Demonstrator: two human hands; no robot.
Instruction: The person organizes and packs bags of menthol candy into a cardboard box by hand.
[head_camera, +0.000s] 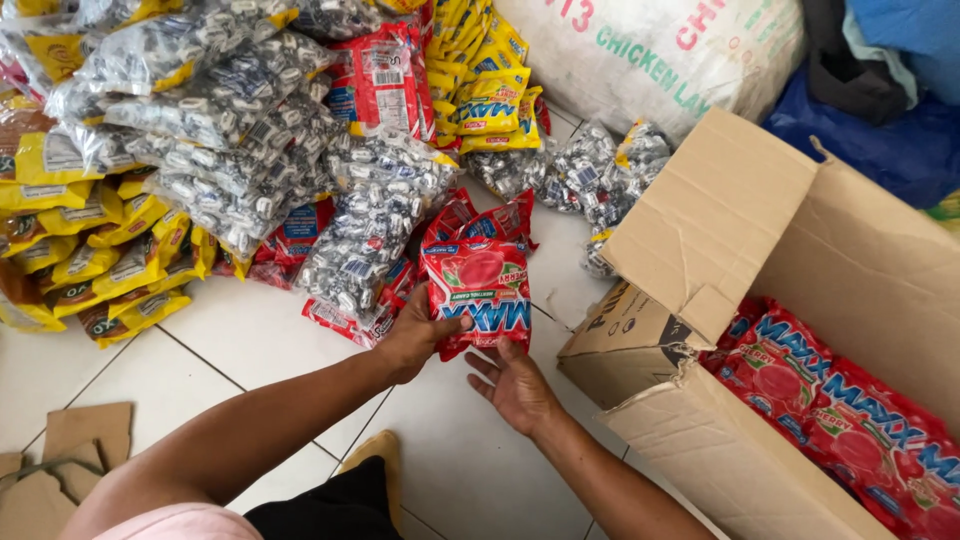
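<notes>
Kneeling low over white floor tiles (250, 345), both arms reaching forward. Gripping the red candy packet (478, 290) by its lower left corner with the left hand (415, 335), thumb across the front; lying open just beneath its bottom edge, the right hand (515, 385), palm up, fingertips perhaps touching. Standing upright, long axis running away from the body, just left of the cardboard box (720, 450). Holding matching red packets (840, 410) laid in rows, flaps open. Piling up beyond: silver-wrapped candy bags (250, 150), yellow packets (100, 260), a white sack (650, 50).
</notes>
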